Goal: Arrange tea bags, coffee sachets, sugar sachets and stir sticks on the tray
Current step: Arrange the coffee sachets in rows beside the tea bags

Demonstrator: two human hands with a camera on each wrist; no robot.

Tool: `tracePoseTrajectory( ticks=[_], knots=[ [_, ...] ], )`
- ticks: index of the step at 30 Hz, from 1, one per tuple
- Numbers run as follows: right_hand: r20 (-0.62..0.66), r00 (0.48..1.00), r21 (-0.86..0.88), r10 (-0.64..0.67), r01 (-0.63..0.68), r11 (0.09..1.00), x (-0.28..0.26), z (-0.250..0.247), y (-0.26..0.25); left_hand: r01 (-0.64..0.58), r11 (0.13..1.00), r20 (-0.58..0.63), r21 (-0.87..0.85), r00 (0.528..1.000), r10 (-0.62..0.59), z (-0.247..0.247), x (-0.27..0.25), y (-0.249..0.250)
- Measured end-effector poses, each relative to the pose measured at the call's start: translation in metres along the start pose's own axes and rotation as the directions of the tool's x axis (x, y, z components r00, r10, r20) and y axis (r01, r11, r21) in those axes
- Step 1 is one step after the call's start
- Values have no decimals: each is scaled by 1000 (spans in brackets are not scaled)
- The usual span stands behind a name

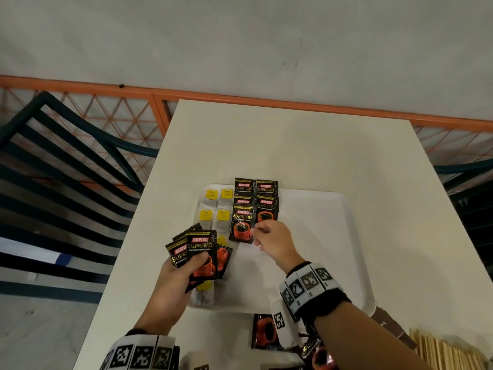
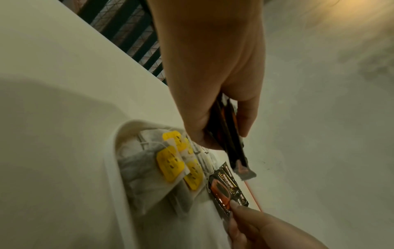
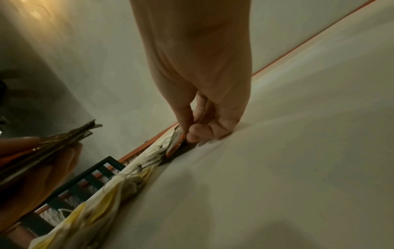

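Observation:
A white tray (image 1: 314,209) lies on the table. Tea bags with yellow tags (image 1: 216,206) fill its left column, and black coffee sachets (image 1: 256,189) overlap in two columns beside them. My right hand (image 1: 262,232) pinches the lower edge of one coffee sachet (image 1: 242,224) over the left coffee column; the same sachet (image 2: 228,188) shows in the left wrist view. My left hand (image 1: 184,268) grips a fan of several coffee sachets (image 1: 200,252) above the tray's left side, seen edge-on as a sachet stack (image 2: 230,134) and partly hiding tea bags below.
More coffee sachets (image 1: 264,332) lie on the table in front of the tray. Wooden stir sticks (image 1: 442,351) and a brown packet (image 1: 392,327) sit at the near right. A dark slatted chair (image 1: 66,166) stands left of the table (image 1: 293,145).

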State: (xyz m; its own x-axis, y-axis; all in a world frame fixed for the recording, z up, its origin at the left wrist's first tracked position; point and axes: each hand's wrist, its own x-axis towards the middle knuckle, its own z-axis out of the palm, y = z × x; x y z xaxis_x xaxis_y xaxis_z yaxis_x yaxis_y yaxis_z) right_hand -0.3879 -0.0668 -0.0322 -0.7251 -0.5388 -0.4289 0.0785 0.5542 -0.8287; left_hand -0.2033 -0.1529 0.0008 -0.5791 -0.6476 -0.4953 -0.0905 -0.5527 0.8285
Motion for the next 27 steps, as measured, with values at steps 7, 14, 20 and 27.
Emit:
tracePoseTrajectory(
  ticks=[7, 14, 20, 27],
  knots=[
    [-91, 995, -70, -48, 42, 997, 6, 5, 5, 10, 1000, 18, 6, 1000, -10, 5, 0, -2],
    [157, 974, -14, -162, 167, 986, -35, -4, -19, -8, 998, 50, -56, 999, 11, 17, -1, 3],
    [295, 929, 81, -221, 206, 975, -53, 4, -8, 26, 998, 99, -52, 995, -21, 27, -1, -1],
    [247, 951, 202, -185, 136, 970, -54, -2, -4, 85, 994, 216, -69, 974, -68, 26, -3, -1]
  ],
)
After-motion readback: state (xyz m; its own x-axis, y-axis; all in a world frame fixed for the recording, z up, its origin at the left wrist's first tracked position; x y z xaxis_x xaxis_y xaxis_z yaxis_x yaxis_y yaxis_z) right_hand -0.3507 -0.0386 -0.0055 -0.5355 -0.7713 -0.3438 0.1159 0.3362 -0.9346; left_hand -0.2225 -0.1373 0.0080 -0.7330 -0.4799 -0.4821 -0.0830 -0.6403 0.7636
